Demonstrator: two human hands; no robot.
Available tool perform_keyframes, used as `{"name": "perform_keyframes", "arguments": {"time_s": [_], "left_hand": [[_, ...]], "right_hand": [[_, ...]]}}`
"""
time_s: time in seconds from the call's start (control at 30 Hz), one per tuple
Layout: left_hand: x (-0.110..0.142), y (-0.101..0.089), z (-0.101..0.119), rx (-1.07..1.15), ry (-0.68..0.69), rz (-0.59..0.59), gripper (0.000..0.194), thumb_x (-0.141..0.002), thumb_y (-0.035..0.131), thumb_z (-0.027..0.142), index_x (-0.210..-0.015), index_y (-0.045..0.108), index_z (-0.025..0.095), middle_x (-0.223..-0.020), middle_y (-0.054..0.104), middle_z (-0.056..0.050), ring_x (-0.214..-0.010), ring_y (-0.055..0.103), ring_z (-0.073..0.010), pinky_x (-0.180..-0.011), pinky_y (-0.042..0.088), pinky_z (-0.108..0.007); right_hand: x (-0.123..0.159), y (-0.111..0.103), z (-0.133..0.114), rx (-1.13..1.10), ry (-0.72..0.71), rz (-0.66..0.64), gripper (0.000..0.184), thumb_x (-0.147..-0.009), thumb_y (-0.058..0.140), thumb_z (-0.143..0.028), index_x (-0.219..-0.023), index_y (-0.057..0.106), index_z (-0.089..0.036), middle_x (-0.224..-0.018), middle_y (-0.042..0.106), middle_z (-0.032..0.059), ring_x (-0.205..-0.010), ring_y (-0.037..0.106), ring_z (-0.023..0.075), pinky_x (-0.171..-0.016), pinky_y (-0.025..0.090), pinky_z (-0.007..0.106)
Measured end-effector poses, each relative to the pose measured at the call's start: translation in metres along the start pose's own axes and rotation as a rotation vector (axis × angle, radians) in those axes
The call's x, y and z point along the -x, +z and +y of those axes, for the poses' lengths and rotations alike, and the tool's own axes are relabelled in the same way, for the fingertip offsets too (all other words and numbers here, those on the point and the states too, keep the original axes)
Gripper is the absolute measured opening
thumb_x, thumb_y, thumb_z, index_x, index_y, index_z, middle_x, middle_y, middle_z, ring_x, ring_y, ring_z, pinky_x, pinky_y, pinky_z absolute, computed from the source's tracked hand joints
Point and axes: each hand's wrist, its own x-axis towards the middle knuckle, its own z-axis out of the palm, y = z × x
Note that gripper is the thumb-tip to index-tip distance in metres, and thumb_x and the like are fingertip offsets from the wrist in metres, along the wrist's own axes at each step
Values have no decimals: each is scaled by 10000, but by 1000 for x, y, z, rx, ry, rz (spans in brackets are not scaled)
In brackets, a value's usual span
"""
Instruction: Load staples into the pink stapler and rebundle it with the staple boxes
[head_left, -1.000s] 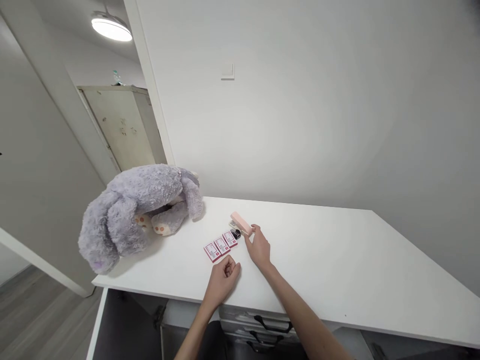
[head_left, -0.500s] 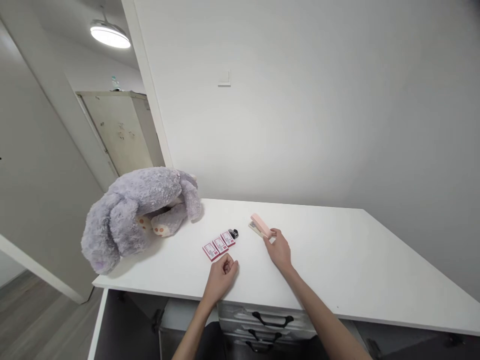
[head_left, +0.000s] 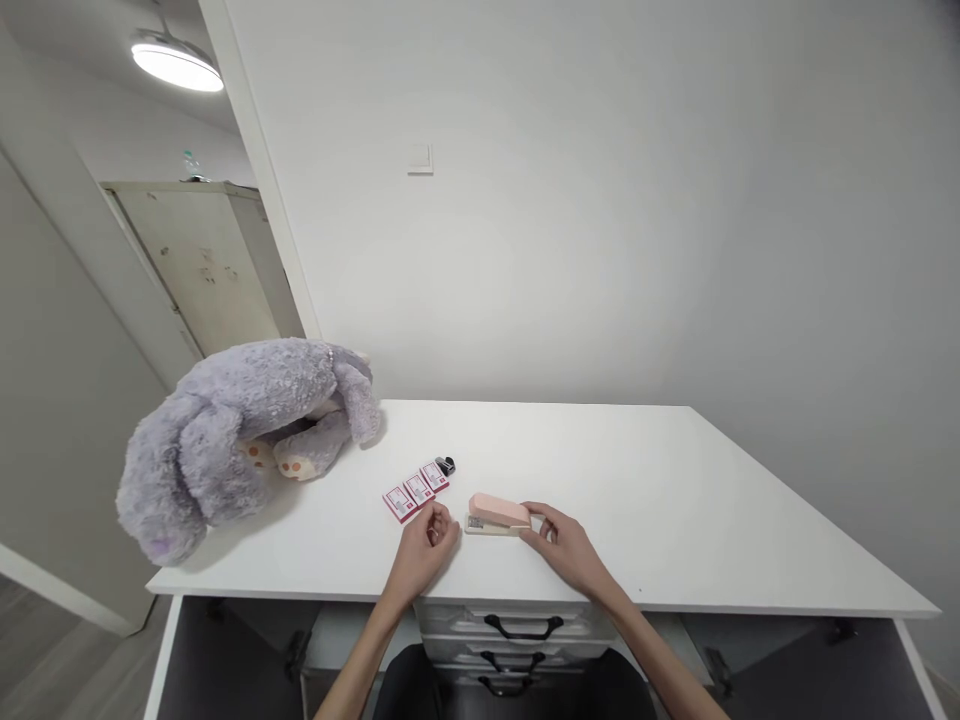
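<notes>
A pink stapler [head_left: 499, 512] with a pale base lies sideways on the white tabletop [head_left: 600, 460], close in front of me. My right hand [head_left: 561, 545] grips its right end between thumb and fingers. Just left of the stapler, my left hand [head_left: 427, 545] rests on the table with its fingers curled in; whether anything is inside them I cannot make out. Beyond that hand lie three small red-and-white boxes [head_left: 418, 488] in a slanting row. A small black object [head_left: 445, 465], perhaps a staple remover, sits at the row's far end.
A large lilac plush toy [head_left: 255, 400] slumps over the left part of the table. Below the front edge are drawers with black handles [head_left: 523, 628] and open cabinet doors [head_left: 232, 660] on both sides. A wall with a light switch [head_left: 420, 158] rises behind.
My right hand has drawn the stapler nearer and turned it to lie level, close to my left hand. The view has swung slightly right. The boxes stay where they were on the table.
</notes>
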Motion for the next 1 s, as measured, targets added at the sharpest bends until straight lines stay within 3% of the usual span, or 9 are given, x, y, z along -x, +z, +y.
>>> {"name": "perform_keyframes", "arguments": {"time_s": [0.07, 0.13, 0.2, 0.3, 0.37, 0.6, 1.0], "left_hand": [[0, 2, 4, -20, 13, -51, 291, -846, 659, 426, -1018, 662, 192, -723, 524, 38, -640, 464, -144, -615, 356, -245], [-1, 5, 8, -65, 40, -101, 382, -863, 664, 444, -1158, 684, 202, -766, 551, 26, -650, 468, -150, -621, 359, -251], [-3, 11, 11, -115, 77, -125, 338, -879, 656, 453, -1099, 720, 205, -783, 559, 13, -656, 463, -153, -620, 351, -254], [-6, 22, 14, -144, 96, -99, 287, -888, 637, 463, -819, 688, 189, -731, 534, 12, -653, 451, -155, -606, 324, -254], [-7, 29, 15, -146, 82, -84, 330, -890, 621, 482, -738, 627, 189, -691, 513, 19, -646, 443, -156, -602, 310, -251], [-5, 32, 13, -189, 45, -126, 351, -862, 642, 512, -717, 617, 193, -618, 478, 38, -604, 419, -148, -584, 271, -248], [-3, 36, 12, -279, 48, -154, 400, -849, 688, 497, -651, 506, 201, -591, 468, 53, -583, 426, -132, -576, 252, -247]], "right_hand": [[1, 1, -4, -7, -52, -3, 439, -872, 665, -416, -1290, 692, -284, -1042, 739, 41, -905, 664, 236, -772, 514, 329], [0, 3, -6, -26, -88, 17, 485, -854, 699, -422, -1324, 669, -305, -1295, 684, 66, -1105, 635, 269, -834, 529, 348], [-2, 5, -8, -53, -104, 23, 514, -841, 728, -432, -1337, 661, -316, -1394, 635, 70, -1223, 590, 288, -911, 530, 381], [-8, 13, -10, -107, -140, 23, 466, -842, 744, -418, -1291, 688, -308, -1334, 675, 70, -1242, 592, 289, -1034, 489, 433], [-12, 19, -13, -120, -162, 42, 421, -840, 755, -416, -1239, 710, -290, -1275, 703, 74, -1206, 613, 291, -1045, 481, 446], [-14, 32, -23, -122, -145, 61, 328, -823, 783, -442, -1078, 705, -251, -1110, 729, 58, -1064, 652, 278, -922, 512, 384], [-8, 22, -28, -225, -114, -81, 353, -902, 674, -494, -1135, 618, -235, -1110, 694, 51, -1051, 648, 259, -894, 513, 344]]}}
